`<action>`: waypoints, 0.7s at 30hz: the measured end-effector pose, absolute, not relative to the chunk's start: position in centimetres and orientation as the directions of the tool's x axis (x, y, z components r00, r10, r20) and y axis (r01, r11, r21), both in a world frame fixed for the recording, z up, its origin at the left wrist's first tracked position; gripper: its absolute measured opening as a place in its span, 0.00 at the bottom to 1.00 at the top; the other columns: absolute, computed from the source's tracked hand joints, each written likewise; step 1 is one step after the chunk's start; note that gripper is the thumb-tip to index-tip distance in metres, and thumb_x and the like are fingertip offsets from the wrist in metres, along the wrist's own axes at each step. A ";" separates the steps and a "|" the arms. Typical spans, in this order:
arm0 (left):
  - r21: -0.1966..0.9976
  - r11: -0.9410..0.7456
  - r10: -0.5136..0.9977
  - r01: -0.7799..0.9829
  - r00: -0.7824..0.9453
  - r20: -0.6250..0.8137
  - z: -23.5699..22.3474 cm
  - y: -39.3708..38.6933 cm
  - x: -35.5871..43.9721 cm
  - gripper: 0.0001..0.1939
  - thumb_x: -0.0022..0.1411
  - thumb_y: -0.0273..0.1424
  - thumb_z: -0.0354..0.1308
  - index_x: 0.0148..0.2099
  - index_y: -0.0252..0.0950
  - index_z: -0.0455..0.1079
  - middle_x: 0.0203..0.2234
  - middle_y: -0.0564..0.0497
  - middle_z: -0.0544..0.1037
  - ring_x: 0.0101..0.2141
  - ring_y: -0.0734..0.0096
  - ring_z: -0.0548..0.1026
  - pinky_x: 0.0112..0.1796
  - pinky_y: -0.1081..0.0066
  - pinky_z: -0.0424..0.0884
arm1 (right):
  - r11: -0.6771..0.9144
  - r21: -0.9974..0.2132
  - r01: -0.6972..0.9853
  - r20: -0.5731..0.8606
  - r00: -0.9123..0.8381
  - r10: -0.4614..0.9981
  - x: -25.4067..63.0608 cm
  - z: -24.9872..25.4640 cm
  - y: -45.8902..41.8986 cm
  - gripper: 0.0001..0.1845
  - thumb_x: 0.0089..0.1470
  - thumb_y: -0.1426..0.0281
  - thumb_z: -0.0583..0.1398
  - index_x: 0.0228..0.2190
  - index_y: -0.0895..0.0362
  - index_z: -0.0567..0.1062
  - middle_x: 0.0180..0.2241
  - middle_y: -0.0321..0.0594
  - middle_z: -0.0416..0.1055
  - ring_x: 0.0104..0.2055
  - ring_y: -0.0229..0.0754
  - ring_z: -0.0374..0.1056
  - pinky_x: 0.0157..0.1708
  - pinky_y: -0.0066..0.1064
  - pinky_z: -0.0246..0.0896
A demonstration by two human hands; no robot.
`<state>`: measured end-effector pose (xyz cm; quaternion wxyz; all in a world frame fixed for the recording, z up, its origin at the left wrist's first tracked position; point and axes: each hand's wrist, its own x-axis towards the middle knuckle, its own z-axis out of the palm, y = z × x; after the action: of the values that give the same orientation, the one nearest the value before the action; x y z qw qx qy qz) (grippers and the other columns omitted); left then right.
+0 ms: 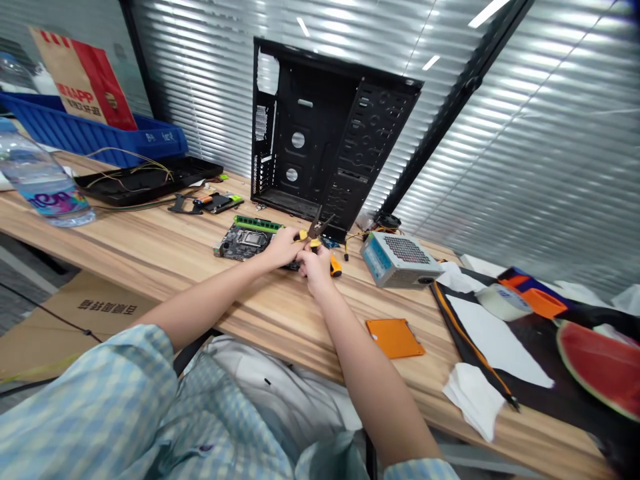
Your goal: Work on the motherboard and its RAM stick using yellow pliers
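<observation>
Both hands meet at a pair of pliers (315, 232) with yellow handles and dark jaws, which are spread apart and point up and away from me. My left hand (284, 247) is closed on the left handle. The fingers of my right hand (316, 264) are wrapped round the other handle; part of the grip is hidden. Beneath and left of the hands lies a motherboard (242, 244) with a green memory stick (257, 222) along its far edge. An orange-and-black tool handle (336, 267) sticks out just right of my right hand.
An open black computer case (320, 107) stands behind the hands. To the right are a power supply (403, 259), an orange drive (395, 338), a tape roll (504, 301) and watermelon (603, 363). On the left stand a water bottle (47, 180), a blue bin (150, 139) and a black panel (145, 183).
</observation>
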<state>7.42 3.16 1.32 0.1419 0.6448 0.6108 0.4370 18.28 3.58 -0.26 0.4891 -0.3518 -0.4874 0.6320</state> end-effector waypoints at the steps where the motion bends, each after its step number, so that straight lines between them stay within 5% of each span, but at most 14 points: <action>1: 0.712 -0.224 0.907 0.665 -0.125 0.402 1.4 3.1 7.5 0.11 0.55 0.31 0.53 0.25 0.31 0.71 0.20 0.53 0.75 0.26 0.72 0.70 0.27 0.75 0.60 | -0.076 -0.951 -0.300 0.012 -0.280 0.960 18.3 -0.1 3.5 0.13 0.28 0.73 0.56 0.19 0.53 0.55 0.12 0.21 0.50 0.14 0.28 0.44 0.13 0.24 0.39; 21: 0.762 -0.280 0.921 0.584 -0.061 0.385 1.2 3.0 7.4 0.11 0.55 0.33 0.52 0.26 0.32 0.70 0.21 0.54 0.73 0.26 0.72 0.69 0.29 0.75 0.62 | -0.133 -0.936 -0.325 -0.036 -0.288 0.957 18.3 0.2 3.1 0.14 0.28 0.75 0.55 0.20 0.52 0.55 0.09 0.19 0.50 0.09 0.29 0.43 0.09 0.25 0.37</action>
<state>7.41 3.04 1.25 0.1861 0.6596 0.5706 0.4524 18.26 3.15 0.20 0.4817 -0.3520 -0.4489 0.6653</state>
